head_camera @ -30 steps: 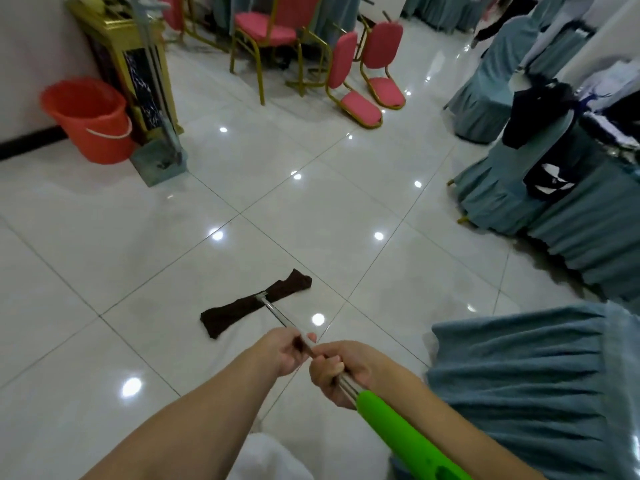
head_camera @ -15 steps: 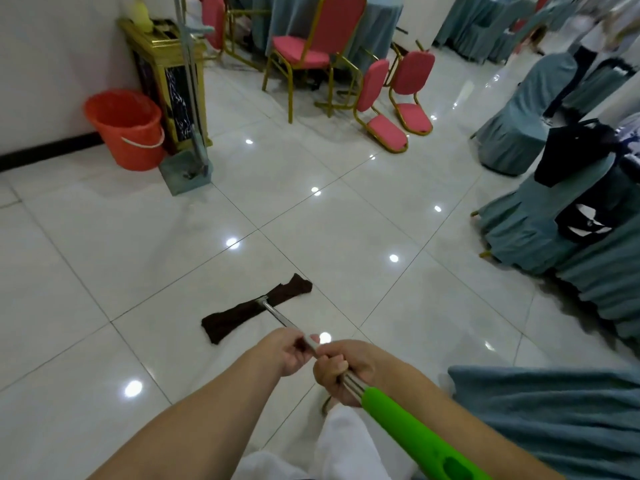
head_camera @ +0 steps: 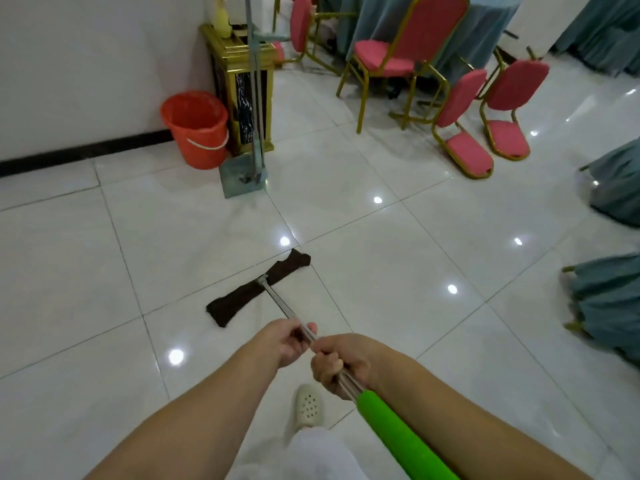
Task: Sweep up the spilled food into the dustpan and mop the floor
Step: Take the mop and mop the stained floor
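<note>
Hands (head_camera: 287,341) round mop handle (head_camera: 277,301)

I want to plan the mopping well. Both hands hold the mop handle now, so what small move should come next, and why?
Probably push the mop head forward along the floor, toward the dustpan. The left hand and right hand both grip the metal handle, the dark cloth lies flat on the tiles, and no spilled food shows there, so a mopping stroke seems fitting.
</note>
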Available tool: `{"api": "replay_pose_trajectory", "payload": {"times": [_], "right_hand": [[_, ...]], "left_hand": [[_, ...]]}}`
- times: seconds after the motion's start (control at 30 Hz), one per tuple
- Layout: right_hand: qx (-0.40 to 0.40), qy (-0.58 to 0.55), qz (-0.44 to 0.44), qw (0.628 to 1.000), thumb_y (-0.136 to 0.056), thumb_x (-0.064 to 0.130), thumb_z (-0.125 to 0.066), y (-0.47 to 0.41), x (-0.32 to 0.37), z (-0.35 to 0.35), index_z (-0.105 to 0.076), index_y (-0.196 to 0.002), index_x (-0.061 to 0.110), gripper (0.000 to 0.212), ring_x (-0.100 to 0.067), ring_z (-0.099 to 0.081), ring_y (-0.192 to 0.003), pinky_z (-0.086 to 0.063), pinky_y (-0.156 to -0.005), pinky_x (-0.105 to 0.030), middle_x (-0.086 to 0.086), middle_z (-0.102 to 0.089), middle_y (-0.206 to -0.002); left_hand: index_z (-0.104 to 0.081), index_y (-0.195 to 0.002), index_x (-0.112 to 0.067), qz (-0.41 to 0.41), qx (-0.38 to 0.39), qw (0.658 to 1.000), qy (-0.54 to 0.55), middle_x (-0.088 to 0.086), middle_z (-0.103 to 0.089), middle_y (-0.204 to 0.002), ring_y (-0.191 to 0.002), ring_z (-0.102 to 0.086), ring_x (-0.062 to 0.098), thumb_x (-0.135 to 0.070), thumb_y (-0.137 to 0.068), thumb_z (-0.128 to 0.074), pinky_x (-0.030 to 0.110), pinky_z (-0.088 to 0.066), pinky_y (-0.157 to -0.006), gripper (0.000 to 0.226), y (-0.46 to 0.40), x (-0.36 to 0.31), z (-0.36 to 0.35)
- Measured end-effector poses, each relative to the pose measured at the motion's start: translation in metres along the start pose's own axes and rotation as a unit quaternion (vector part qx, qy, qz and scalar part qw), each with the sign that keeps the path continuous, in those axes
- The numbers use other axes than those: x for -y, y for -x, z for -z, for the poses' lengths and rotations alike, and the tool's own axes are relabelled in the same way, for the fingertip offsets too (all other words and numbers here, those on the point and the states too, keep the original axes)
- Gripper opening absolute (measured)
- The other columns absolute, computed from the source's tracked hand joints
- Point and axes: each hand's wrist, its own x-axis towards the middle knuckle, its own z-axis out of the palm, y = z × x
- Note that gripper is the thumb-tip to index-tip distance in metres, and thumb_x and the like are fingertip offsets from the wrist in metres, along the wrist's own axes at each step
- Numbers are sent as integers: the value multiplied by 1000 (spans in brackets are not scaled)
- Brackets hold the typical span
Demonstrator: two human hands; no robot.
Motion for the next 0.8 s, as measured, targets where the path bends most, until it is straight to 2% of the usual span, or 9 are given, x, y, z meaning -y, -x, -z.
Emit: {"api": "replay_pose_trajectory", "payload": {"times": [0.2, 0.37, 0.5, 0.67, 0.8], "right_hand": [[-1, 106, -26, 994, -98, 5, -39, -2, 93, 12, -48, -85, 11, 17, -7, -31, -25, -27, -24, -11, -2, -33, -48], [-1, 157, -42, 987, -99, 4, -39, -19, 132, -10, -51, -88, 13, 18, -8, -32, -26, -28, -25, -10, -3, -33, -51], [10, 212, -58, 975, -99, 4, -37, -39, 144, -48, -51, -89, 14, 20, -8, -32, -26, -29, -25, -10, -2, -34, -46], [10, 266, -79, 961, -99, 4, -38, -59, 140, -109, -51, -88, 14, 19, -7, -31, -27, -28, -25, -11, -2, -32, -51], [6, 305, -92, 948, -98, 3, -41, -69, 128, -173, -48, -82, 12, 20, -8, -30, -27, -27, -25, -11, -1, -33, -47]], "left_hand": [[-46, -82, 7, -13, -3, 997, 76, 19, -49, -76, -65, -51, 25, -2, -101, -33, 29, -49, -31, 25, -30, -32, -56], [-44, -83, 6, -40, -7, 986, 163, 19, -48, -79, -67, -51, 25, -3, -102, -33, 30, -50, -31, 24, -33, -64, -62], [-44, -85, 5, -66, -16, 977, 204, 19, -48, -82, -68, -52, 25, -3, -102, -34, 30, -50, -32, 22, -23, -95, -41], [-45, -85, 6, -85, -21, 962, 260, 20, -49, -80, -67, -51, 25, -7, -103, -32, 33, -50, -31, 26, -6, -134, 4], [-47, -83, 7, -104, -22, 951, 290, 20, -49, -79, -67, -51, 27, -1, -101, -33, 35, -50, -31, 24, 15, -169, 49]]}}
